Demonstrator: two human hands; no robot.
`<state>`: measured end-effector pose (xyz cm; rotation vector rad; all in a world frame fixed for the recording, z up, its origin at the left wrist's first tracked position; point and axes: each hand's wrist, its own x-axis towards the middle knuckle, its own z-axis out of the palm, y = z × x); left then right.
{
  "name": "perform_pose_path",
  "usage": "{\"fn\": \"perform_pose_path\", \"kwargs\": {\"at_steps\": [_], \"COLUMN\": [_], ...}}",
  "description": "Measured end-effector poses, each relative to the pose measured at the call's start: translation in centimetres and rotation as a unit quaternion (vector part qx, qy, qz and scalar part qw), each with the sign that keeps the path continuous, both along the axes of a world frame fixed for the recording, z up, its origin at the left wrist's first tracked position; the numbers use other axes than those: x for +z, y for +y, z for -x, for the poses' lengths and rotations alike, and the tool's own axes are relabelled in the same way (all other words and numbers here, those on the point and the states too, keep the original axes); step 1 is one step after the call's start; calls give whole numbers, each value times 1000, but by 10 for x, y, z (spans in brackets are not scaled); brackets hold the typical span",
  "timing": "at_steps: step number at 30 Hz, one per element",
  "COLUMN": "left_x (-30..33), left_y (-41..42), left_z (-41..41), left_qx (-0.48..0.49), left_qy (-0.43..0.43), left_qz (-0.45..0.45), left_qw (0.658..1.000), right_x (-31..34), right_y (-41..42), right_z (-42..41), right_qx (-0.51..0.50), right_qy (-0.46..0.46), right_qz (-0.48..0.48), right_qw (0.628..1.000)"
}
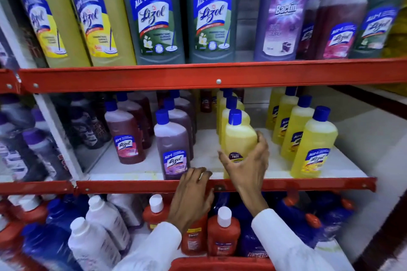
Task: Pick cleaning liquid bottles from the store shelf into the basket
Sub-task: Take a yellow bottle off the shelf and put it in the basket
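Red-edged shelf (198, 185), right hand (246, 167) gripping yellow bottle (239, 138)

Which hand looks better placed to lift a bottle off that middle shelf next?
The right hand. Its fingers already curl around the front yellow bottle, thumb on one side, fingers on the other. The left hand lies flat on the red shelf edge, holding nothing.

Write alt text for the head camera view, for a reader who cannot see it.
A person's right hand closes around a yellow bottle on the middle shelf of a red store rack, while the left hand rests at the shelf edge. Other cleaner bottles fill all three shelves, and a red basket rim shows below.
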<state>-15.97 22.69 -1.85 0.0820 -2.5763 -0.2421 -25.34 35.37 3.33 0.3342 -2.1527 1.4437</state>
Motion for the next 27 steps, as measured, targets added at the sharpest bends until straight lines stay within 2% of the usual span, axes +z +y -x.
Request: {"fn": "perform_pose_path", "kwargs": {"at_steps": [6, 11, 13, 15, 16, 17, 20, 21, 22, 25, 27], "left_x": [-8, -8, -9, -10, -11, -11, -16, -18, -18, -16, -16], "left_y": [10, 12, 12, 11, 10, 10, 7, 6, 6, 6, 5], "left_z": [5, 7, 8, 9, 9, 10, 12, 13, 13, 10, 10], "left_qx": [35, 37, 36, 34, 34, 35, 36, 36, 34, 25, 19], "left_qy": [-35, -26, -27, -25, -25, -26, -26, -24, -23, -23, -18], "left_qz": [6, -10, -17, -24, -26, -26, -31, -35, -37, -43, -42], "left_qw": [999, 999, 999, 999, 999, 999, 999, 998, 998, 999, 999], "right_x": [-3, 9, 25, 43, 51, 58, 77, 82, 86, 93, 95], "right_y": [0, 15, 25, 39, 46, 52, 63, 64, 65, 69, 74], "right_z": [21, 13, 8, 8, 10, 13, 11, 8, 4, -5, -8], "right_qx": [110, 140, 158, 226, 287, 372, 632, 680, 712, 764, 781], "right_qy": [-10, 23, 20, -15, -39, -69, -161, -169, -172, -170, -164], "right_qz": [73, 149, 195, 273, 321, 370, 463, 473, 477, 475, 466], "right_qw": [991, 979, 968, 935, 902, 848, 600, 534, 485, 403, 382]}}
